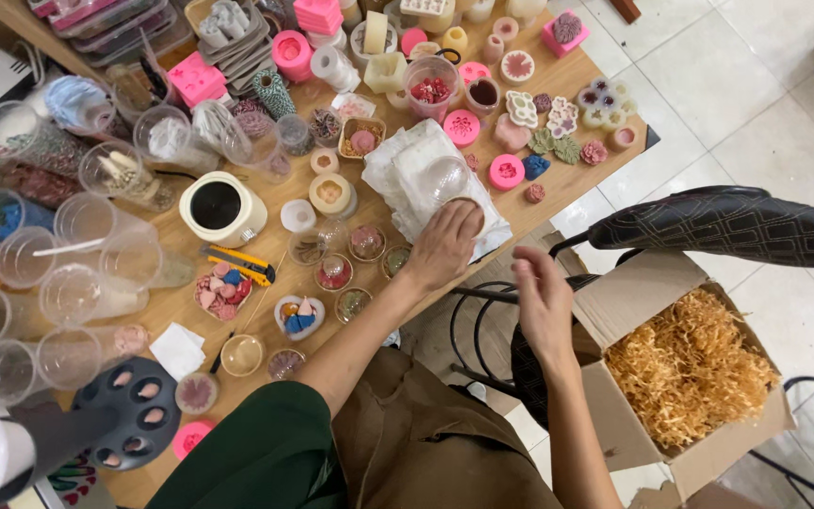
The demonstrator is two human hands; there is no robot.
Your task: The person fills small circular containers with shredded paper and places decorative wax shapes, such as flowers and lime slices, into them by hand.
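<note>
My left hand reaches over the wooden table and closes on the near edge of a clear plastic dome. The dome lies on a crumpled white wrapping sheet. My right hand hovers with loose fingers and nothing in it, off the table's edge above a black wire chair. It is just left of an open cardboard box filled with straw-coloured shredded paper.
Pink moulds, small filled glass cups, clear plastic cups, a white pot with a black lid and a yellow utility knife crowd the table. A dark quilted cushion sits at the right, above tiled floor.
</note>
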